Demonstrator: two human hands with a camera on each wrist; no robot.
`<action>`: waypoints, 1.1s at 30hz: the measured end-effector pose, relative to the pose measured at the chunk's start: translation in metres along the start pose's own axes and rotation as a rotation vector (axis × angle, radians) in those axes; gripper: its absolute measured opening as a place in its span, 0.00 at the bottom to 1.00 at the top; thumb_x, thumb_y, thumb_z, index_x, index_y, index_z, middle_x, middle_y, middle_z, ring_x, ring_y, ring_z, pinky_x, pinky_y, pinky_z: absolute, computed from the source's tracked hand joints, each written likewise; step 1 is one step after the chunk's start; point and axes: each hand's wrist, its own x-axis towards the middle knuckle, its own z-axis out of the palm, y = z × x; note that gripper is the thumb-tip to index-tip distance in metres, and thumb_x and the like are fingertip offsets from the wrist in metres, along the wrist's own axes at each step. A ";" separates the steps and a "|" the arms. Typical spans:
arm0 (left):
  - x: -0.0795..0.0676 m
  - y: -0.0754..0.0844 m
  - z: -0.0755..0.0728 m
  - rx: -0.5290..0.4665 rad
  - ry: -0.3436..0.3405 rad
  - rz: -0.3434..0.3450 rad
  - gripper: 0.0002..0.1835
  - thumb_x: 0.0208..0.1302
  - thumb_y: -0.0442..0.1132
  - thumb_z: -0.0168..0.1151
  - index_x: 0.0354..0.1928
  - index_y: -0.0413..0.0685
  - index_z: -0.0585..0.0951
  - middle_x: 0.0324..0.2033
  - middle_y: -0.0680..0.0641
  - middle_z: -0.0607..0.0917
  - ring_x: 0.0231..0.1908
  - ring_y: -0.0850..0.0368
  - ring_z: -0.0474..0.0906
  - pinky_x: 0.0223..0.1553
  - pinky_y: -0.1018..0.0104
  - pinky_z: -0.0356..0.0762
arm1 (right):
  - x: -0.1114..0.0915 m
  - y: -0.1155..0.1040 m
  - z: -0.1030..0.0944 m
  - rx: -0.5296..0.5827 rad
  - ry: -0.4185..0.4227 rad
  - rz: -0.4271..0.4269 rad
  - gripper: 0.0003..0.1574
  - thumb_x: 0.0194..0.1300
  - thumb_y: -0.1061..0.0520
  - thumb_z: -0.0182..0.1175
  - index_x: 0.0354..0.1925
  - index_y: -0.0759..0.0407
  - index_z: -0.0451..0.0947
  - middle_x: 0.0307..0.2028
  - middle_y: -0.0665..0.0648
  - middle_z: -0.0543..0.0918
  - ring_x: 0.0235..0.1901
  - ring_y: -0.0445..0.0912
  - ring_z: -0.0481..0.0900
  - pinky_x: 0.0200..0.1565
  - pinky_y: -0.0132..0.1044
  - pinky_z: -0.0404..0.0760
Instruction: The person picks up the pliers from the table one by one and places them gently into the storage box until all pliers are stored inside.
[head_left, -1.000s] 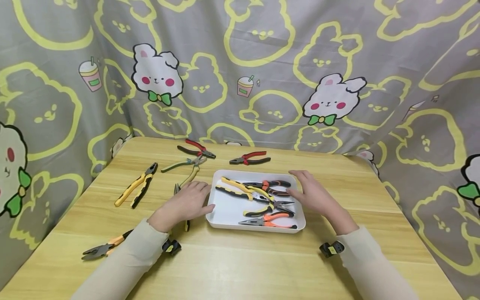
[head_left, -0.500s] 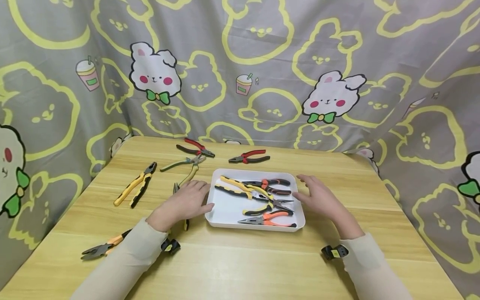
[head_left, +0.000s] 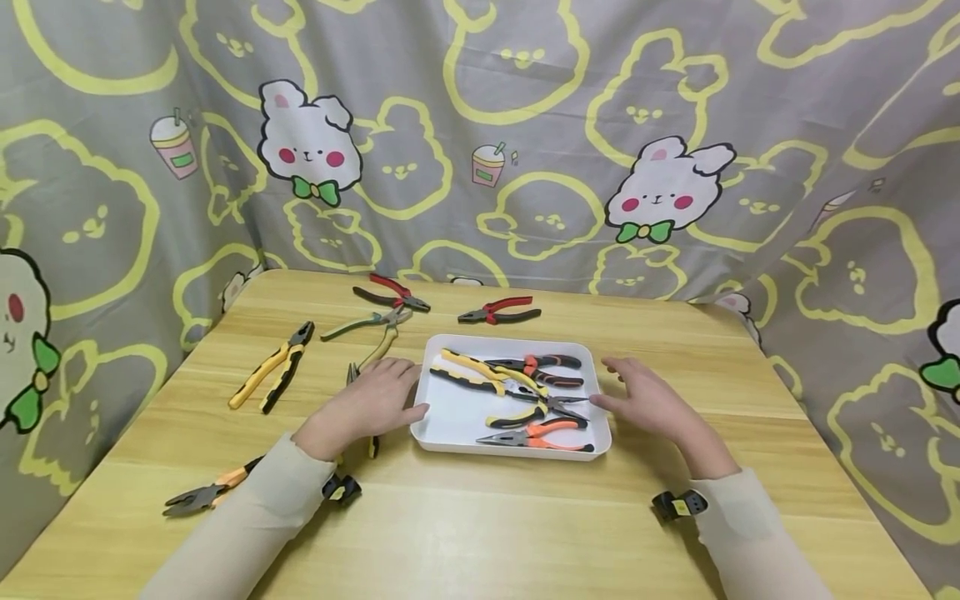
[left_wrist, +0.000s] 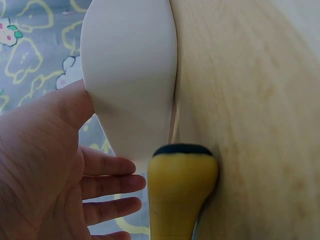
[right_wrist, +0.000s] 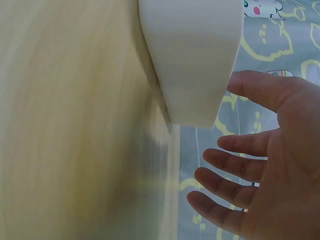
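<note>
A white rectangular tray lies on the table with several pliers inside. Among them are yellow-and-black pliers and orange-handled long-nose pliers. At the tray's left side is my left hand, thumb at the rim and fingers stretched along the outer wall. My right hand stays at the right side, its thumb tip at the rim. In the right wrist view its fingers are spread, apart from the tray wall. Beside the left fingers, a yellow pliers handle shows in the left wrist view.
Loose pliers lie on the wooden table: two red-and-black pairs at the back, a pale green pair, yellow-and-black pliers at left, and orange-handled pliers partly under the left sleeve. A patterned curtain surrounds the table.
My right hand has drawn back to the right, its fingers leaving the tray's far right corner. My left hand and the tray stay about where they were.
</note>
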 end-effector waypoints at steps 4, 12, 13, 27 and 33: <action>-0.002 0.001 -0.001 0.000 -0.006 -0.002 0.37 0.69 0.59 0.54 0.67 0.35 0.70 0.62 0.36 0.72 0.63 0.37 0.65 0.65 0.40 0.59 | -0.001 0.002 0.002 0.011 -0.035 -0.013 0.48 0.63 0.37 0.63 0.67 0.68 0.65 0.61 0.71 0.70 0.57 0.65 0.72 0.57 0.61 0.70; -0.003 0.002 0.000 0.000 -0.008 -0.002 0.38 0.69 0.59 0.54 0.66 0.34 0.70 0.62 0.35 0.72 0.64 0.37 0.65 0.65 0.41 0.59 | -0.001 0.006 0.006 0.042 -0.095 -0.039 0.42 0.62 0.38 0.65 0.61 0.66 0.70 0.57 0.66 0.76 0.57 0.61 0.73 0.58 0.58 0.71; -0.003 0.002 0.000 0.001 -0.009 -0.001 0.38 0.69 0.60 0.53 0.66 0.34 0.70 0.62 0.35 0.72 0.64 0.37 0.65 0.65 0.41 0.59 | -0.001 0.006 0.006 0.044 -0.100 -0.054 0.40 0.62 0.40 0.65 0.60 0.66 0.70 0.56 0.66 0.76 0.57 0.61 0.73 0.58 0.57 0.71; -0.004 -0.003 -0.007 -0.029 -0.030 0.033 0.39 0.70 0.62 0.51 0.67 0.33 0.69 0.62 0.34 0.71 0.64 0.34 0.65 0.64 0.39 0.59 | -0.002 0.005 0.006 -0.068 -0.077 -0.144 0.34 0.64 0.45 0.63 0.58 0.67 0.70 0.56 0.66 0.75 0.58 0.62 0.72 0.60 0.57 0.68; -0.006 -0.005 -0.011 -0.064 -0.029 0.046 0.43 0.68 0.66 0.49 0.68 0.35 0.68 0.63 0.34 0.71 0.64 0.33 0.64 0.64 0.37 0.59 | -0.004 0.006 0.008 -0.129 -0.061 -0.150 0.35 0.64 0.45 0.63 0.60 0.66 0.70 0.55 0.65 0.75 0.58 0.61 0.72 0.61 0.56 0.69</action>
